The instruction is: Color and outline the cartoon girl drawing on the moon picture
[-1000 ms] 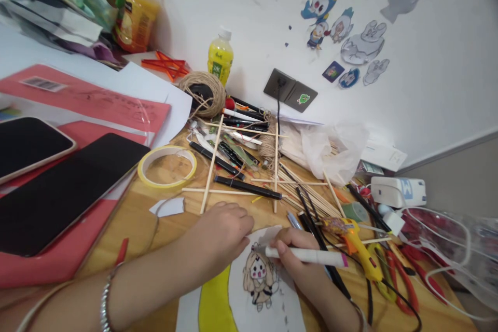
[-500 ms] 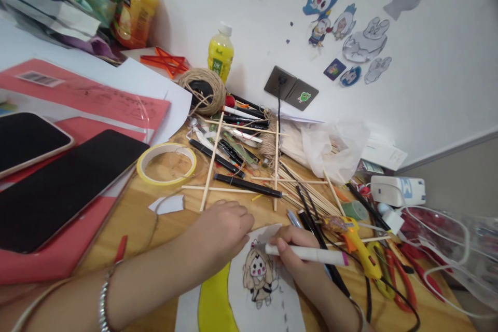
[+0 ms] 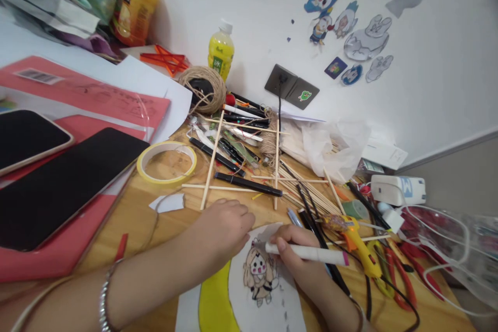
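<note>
A sheet of white paper lies at the near edge of the desk, with a drawn cartoon figure and a yellow band on it. My right hand pinches a white marker with a magenta end; its other end points left, just beside the figure's head. Whether it touches the paper I cannot tell. My left hand rests at the paper's upper left edge, fingers curled and together, back of the hand up. Its palm and fingertips are mostly hidden.
A black marker and thin wooden sticks lie beyond my hands. Yellow tape and two phones are at left. A yellow glue gun, pliers and cables crowd the right. Bottles and twine stand near the wall.
Both hands and the marker stay almost in place. The view has shifted very slightly.
</note>
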Action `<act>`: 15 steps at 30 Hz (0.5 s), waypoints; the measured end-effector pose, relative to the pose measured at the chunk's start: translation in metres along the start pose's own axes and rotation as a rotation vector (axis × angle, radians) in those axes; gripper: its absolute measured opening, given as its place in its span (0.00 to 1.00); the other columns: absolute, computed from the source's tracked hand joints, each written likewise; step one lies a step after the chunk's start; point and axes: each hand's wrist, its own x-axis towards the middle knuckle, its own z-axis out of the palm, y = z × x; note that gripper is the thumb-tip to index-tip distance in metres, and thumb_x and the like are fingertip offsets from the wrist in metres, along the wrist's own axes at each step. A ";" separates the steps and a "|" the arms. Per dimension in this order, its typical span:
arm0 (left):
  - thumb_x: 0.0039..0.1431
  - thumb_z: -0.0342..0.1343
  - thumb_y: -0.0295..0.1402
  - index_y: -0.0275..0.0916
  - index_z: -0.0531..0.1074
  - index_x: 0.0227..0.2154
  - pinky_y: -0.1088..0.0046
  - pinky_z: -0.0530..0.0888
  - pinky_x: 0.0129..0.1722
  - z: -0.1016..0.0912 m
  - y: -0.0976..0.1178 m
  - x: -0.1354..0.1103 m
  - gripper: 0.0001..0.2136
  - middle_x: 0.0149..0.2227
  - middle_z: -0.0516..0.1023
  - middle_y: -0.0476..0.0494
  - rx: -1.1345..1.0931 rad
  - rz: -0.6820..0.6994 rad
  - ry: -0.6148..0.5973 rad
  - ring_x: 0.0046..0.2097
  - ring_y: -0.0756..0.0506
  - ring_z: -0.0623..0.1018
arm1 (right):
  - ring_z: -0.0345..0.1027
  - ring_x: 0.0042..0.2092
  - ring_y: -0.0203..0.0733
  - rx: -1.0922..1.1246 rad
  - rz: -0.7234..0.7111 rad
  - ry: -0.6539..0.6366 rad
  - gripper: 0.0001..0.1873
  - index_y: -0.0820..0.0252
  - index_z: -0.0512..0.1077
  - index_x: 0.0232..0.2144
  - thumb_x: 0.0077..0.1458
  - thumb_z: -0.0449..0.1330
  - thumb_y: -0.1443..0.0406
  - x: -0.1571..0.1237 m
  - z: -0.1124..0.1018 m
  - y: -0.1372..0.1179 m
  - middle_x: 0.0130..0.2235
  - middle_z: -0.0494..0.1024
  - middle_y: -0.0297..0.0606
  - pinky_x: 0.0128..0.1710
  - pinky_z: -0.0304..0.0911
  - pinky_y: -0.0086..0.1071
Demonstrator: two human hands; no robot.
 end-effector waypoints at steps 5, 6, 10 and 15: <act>0.54 0.53 0.24 0.39 0.67 0.23 0.68 0.69 0.34 0.002 -0.001 0.000 0.07 0.26 0.73 0.48 0.019 0.011 0.014 0.32 0.45 0.73 | 0.66 0.22 0.38 0.009 -0.006 0.007 0.18 0.58 0.68 0.17 0.57 0.55 0.59 0.000 0.000 0.000 0.18 0.71 0.33 0.23 0.60 0.29; 0.54 0.53 0.24 0.39 0.67 0.23 0.68 0.69 0.34 0.001 -0.001 0.000 0.06 0.26 0.73 0.48 0.024 0.008 0.008 0.32 0.45 0.73 | 0.66 0.22 0.38 0.006 -0.006 0.005 0.18 0.58 0.68 0.17 0.57 0.55 0.59 0.000 0.000 0.000 0.18 0.71 0.33 0.23 0.60 0.29; 0.53 0.54 0.24 0.39 0.67 0.24 0.68 0.69 0.34 -0.001 0.000 0.000 0.06 0.27 0.74 0.48 0.018 -0.010 -0.023 0.32 0.45 0.73 | 0.67 0.22 0.38 0.006 -0.009 -0.007 0.17 0.58 0.69 0.19 0.57 0.55 0.59 0.001 0.000 0.001 0.18 0.72 0.34 0.23 0.60 0.29; 0.53 0.56 0.24 0.38 0.68 0.25 0.66 0.70 0.35 -0.002 0.001 0.000 0.05 0.28 0.75 0.46 0.020 -0.009 -0.061 0.33 0.43 0.74 | 0.67 0.22 0.39 0.008 -0.004 0.006 0.18 0.58 0.70 0.19 0.57 0.55 0.58 0.000 0.000 0.001 0.18 0.72 0.34 0.23 0.61 0.30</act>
